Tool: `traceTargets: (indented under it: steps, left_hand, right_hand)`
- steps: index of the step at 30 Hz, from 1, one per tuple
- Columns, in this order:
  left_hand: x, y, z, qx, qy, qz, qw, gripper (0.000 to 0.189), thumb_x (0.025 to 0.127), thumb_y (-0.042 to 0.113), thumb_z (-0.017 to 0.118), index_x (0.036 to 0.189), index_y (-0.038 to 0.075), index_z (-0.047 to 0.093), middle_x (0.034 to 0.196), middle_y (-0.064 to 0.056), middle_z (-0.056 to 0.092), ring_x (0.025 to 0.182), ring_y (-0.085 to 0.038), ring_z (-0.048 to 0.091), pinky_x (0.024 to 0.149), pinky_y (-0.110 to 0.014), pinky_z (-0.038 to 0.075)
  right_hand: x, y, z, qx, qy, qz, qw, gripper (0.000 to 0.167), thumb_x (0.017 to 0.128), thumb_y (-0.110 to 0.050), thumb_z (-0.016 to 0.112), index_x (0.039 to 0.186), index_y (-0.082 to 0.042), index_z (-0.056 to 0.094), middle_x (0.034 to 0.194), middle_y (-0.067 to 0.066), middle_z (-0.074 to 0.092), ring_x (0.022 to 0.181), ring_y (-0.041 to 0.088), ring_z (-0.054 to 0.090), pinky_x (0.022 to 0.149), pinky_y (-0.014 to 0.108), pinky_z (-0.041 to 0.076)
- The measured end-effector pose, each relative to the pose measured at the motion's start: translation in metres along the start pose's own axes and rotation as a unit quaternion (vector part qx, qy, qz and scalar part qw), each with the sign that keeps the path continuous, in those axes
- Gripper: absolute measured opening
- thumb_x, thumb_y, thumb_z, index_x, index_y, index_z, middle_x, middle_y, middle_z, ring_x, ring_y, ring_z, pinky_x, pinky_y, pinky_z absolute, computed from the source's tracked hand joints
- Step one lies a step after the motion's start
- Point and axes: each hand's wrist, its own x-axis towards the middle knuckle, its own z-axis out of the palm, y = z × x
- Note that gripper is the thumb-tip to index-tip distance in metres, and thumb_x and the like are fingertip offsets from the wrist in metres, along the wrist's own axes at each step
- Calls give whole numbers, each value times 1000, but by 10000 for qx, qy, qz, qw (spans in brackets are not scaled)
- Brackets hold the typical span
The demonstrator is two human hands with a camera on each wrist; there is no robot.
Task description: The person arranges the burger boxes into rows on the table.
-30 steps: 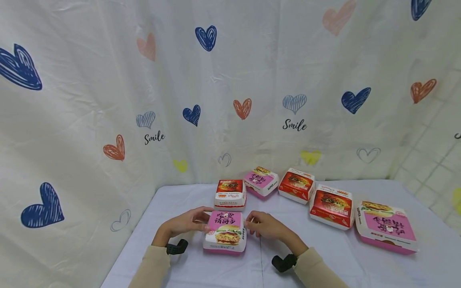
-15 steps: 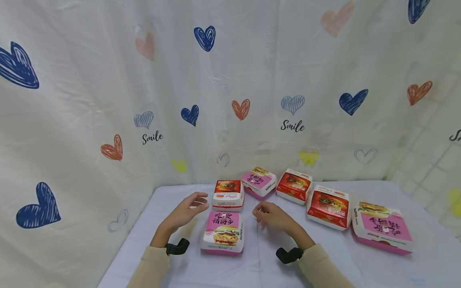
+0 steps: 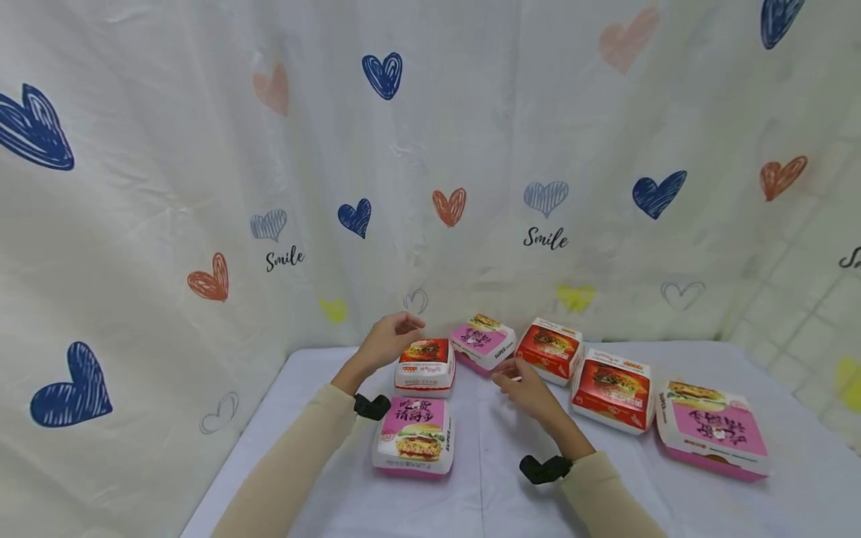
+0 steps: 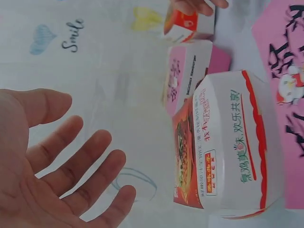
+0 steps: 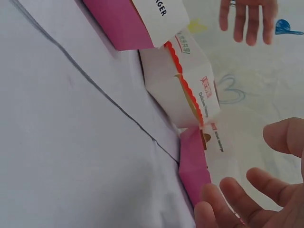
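My left hand hovers over the back left corner of a red-and-white burger box, fingers spread and holding nothing in the left wrist view. That box stands with its printed white side toward me. Directly in front of it sits a pink-and-white burger box. My right hand is in the air, its fingers loosely bent and without anything in them. It is nearest to another pink burger box at the back, overlapping its front corner in the head view.
Two red burger boxes and a larger pink one continue the curved row to the right. All the boxes are closed and stand on a white-covered table. A heart-printed curtain hangs behind them.
Both hands have left the front pink box, which stays on the table. My left hand has risen and moved back over the red box; my right has shifted rightward and back.
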Motion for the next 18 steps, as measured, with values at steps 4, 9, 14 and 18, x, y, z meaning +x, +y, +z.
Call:
traceTargets:
  steps: [4, 9, 14, 18]
  left_hand:
    - [29, 8, 13, 247, -112, -189, 9995, 28, 101, 29, 63, 122, 11, 69, 120, -9, 70, 109, -25, 65, 90, -42, 56]
    - [50, 15, 38, 499, -511, -418, 9966, 30, 102, 29, 61, 125, 10, 67, 127, -14, 68, 106, -28, 68, 80, -34, 56]
    - [60, 24, 58, 785, -555, -434, 9944, 34, 102, 28, 60, 129, 7, 66, 130, -16, 67, 111, -29, 66, 84, -38, 56]
    - [70, 31, 72, 1099, -435, -439, 9920, 35, 102, 25, 58, 132, 8, 65, 132, -15, 66, 115, -29, 65, 91, -43, 55]
  right_hand:
    - [5, -2, -3, -196, 22, -85, 9998, 47, 103, -31, 59, 142, -9, 45, 133, 17, 56, 111, 31, 60, 85, 38, 56]
    - [13, -6, -6, -400, 56, -71, 9992, 59, 101, -28, 63, 151, -8, 37, 124, 17, 59, 102, 30, 62, 79, 32, 53]
    - [20, -6, -4, -511, -47, 85, 9986, 70, 101, -29, 63, 157, -6, 27, 114, 15, 59, 92, 23, 60, 75, 29, 51]
    - [25, -3, -2, -512, -19, 183, 9985, 73, 101, -30, 63, 158, -6, 24, 113, 15, 60, 89, 22, 59, 74, 29, 52]
